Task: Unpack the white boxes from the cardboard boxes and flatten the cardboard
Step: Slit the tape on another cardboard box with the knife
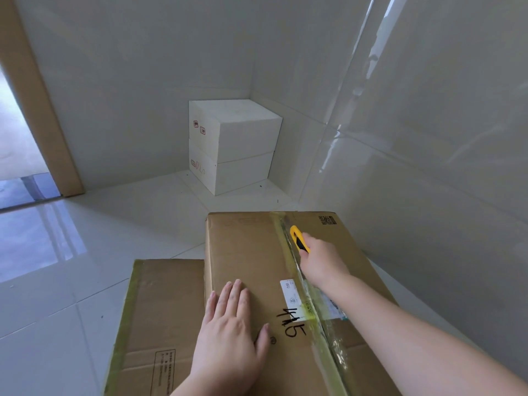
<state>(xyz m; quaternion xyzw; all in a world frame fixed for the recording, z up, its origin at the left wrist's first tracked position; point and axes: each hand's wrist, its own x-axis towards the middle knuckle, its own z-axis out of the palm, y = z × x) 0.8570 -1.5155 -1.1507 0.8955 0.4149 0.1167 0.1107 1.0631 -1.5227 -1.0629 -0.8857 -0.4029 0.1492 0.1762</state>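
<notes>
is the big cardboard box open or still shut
Shut: the flaps of the cardboard box lie flat, and the right hand holds a yellow knife at the taped seam.

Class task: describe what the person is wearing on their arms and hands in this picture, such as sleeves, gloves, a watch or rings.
Both forearms are bare as far as the picture shows: no sleeves come into view. The left hand and the right hand wear no gloves. No watch, bracelet or ring shows on either wrist or on the visible fingers. No markings appear on the arms.
</notes>
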